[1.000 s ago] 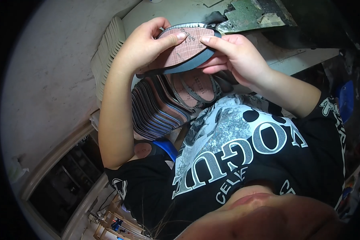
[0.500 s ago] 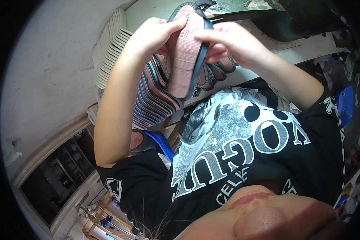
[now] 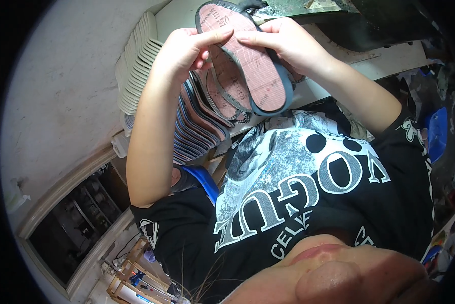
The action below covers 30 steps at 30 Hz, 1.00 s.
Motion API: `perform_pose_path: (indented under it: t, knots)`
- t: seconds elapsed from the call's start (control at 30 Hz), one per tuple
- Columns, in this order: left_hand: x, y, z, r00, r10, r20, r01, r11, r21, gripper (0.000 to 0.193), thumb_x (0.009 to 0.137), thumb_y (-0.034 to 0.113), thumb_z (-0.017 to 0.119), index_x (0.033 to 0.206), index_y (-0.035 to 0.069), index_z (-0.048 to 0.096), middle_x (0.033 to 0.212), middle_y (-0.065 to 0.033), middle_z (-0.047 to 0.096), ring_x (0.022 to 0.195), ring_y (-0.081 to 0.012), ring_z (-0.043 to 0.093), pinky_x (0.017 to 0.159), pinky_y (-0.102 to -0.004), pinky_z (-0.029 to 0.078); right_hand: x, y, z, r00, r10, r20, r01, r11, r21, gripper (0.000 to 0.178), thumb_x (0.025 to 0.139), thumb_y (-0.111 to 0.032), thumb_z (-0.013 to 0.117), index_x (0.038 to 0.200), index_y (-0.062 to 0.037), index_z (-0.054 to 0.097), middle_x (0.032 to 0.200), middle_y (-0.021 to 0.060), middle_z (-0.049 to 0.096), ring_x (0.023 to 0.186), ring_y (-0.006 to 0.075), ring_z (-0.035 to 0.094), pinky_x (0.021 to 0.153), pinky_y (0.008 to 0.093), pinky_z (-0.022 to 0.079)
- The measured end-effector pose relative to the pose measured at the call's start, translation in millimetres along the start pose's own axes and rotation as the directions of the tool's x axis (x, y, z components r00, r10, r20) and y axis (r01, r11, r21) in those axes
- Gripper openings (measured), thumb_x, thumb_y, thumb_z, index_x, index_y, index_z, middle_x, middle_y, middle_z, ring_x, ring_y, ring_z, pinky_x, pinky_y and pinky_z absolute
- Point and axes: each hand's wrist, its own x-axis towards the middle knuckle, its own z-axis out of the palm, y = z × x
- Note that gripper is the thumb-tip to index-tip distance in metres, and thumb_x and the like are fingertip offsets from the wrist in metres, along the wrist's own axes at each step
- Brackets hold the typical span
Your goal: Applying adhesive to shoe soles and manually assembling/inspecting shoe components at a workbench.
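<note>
Up at the table, a pink sandal sole [image 3: 263,76] with a dark blue-grey rim hangs tilted between my hands, its printed face showing. My left hand [image 3: 186,53] grips its left edge, thumb laid on the pink face and fingers curled. From the other side my right hand [image 3: 294,44] pinches it, thumb on the face near the left thumb, the other fingers hidden behind. Behind and left of the sole are sandals with grey straps [image 3: 230,83] and pink footbeds, partly covered by it.
Left of the sandals leans a long row of pink and grey soles [image 3: 197,124], with a stack of cream soles [image 3: 139,66] beyond it. A dark green machine part [image 3: 374,23] stands on the pale table [image 3: 339,83]. A blue plastic object [image 3: 436,134] is at right.
The sole has swung so its lower end moved right and its face turned more fully into view. My right thumb, blurred earlier, now rests on it; the strapped sandals behind are more exposed.
</note>
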Motion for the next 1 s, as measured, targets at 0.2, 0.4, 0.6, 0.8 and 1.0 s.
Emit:
perform_pose_path:
  t: [0.2, 0.4, 0.6, 0.8, 1.0]
  knots:
    - [0, -2, 7, 0.997, -0.031, -0.073, 0.026, 0.998, -0.065, 0.039, 0.074, 0.035, 0.081, 0.069, 0.005, 0.057, 0.048, 0.0028, 0.049, 0.036, -0.0047, 0.042, 0.039, -0.0196, 0.039, -61, 2, 6, 0.929, 0.253, 0.270, -0.304, 0.938, 0.166, 0.034, 0.087, -0.030, 0.066, 0.094, 0.0027, 0.065, 0.079, 0.0096, 0.068, 0.069, 0.0142, 0.067, 0.058, 0.0243, 0.054]
    - [11, 2, -3, 0.997, -0.055, -0.045, 0.047, 0.988, -0.150, 0.040, 0.074, 0.037, 0.080, 0.064, 0.007, 0.057, 0.049, 0.0022, 0.052, 0.036, -0.0043, 0.042, 0.039, -0.0190, 0.040, -75, -8, 21, 0.935, 0.283, 0.213, -0.352, 0.813, 0.464, 0.029, 0.089, -0.024, 0.064, 0.095, 0.0037, 0.063, 0.078, 0.0146, 0.068, 0.065, 0.0179, 0.068, 0.057, 0.0244, 0.054]
    - [54, 13, -38, 0.958, -0.261, 0.119, 0.219, 0.934, 0.283, 0.075, 0.066, 0.070, 0.070, 0.088, -0.002, 0.065, 0.059, 0.0009, 0.054, 0.049, -0.0070, 0.045, 0.045, -0.0222, 0.038, -57, -15, 30, 0.965, 0.237, 0.111, -0.255, 0.757, 0.602, 0.030, 0.091, -0.025, 0.061, 0.093, 0.0048, 0.064, 0.079, 0.0158, 0.068, 0.068, 0.0193, 0.069, 0.061, 0.0251, 0.055]
    - [58, 48, -37, 0.903, 0.407, 0.140, -0.401, 0.678, 0.616, 0.061, 0.077, 0.048, 0.073, 0.117, 0.008, 0.051, 0.107, -0.0052, 0.048, 0.097, -0.0156, 0.043, 0.085, -0.0336, 0.035, -46, -18, 40, 0.973, 0.226, 0.036, -0.195, 0.734, 0.650, 0.033, 0.091, -0.027, 0.060, 0.094, 0.0056, 0.064, 0.082, 0.0169, 0.069, 0.070, 0.0203, 0.070, 0.064, 0.0261, 0.056]
    - [88, 121, -24, 0.317, -0.204, 0.926, -0.476, 0.810, 0.342, 0.053, 0.068, 0.034, 0.081, 0.112, 0.010, 0.062, 0.119, -0.0122, 0.055, 0.111, -0.0228, 0.052, 0.100, -0.0366, 0.040, -50, -34, 48, 0.951, 0.297, -0.081, -0.151, 0.680, 0.718, 0.044, 0.095, -0.033, 0.057, 0.106, 0.0100, 0.059, 0.092, 0.0230, 0.067, 0.082, 0.0248, 0.070, 0.073, 0.0316, 0.058]
